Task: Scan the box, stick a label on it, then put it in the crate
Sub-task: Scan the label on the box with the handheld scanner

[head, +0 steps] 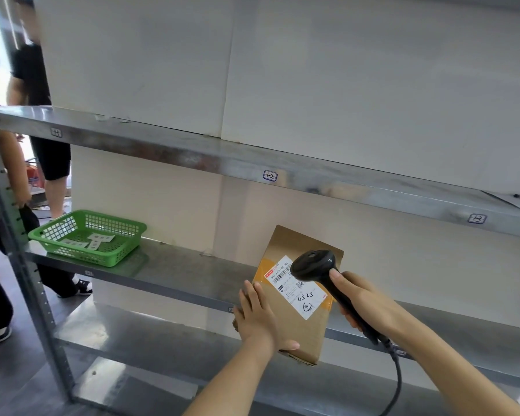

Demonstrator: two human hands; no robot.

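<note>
A brown cardboard box [300, 331] with a white shipping label and orange tape is held tilted in front of the middle shelf. My left hand [257, 318] grips its lower left side, thumb under the bottom edge. My right hand [362, 304] holds a black handheld barcode scanner [315, 267] by its handle, the head right over the label's barcode. A black cable runs down from the scanner. A green plastic basket [119, 250] stands on the same shelf at the left, holding a few white label slips [98, 239].
The metal shelf unit has a grey middle shelf [177, 271], an upper shelf [192, 151] with small tags, and a lower shelf below. Large white cartons fill the upper shelf. Two persons stand at the left beyond the shelf post [27, 265].
</note>
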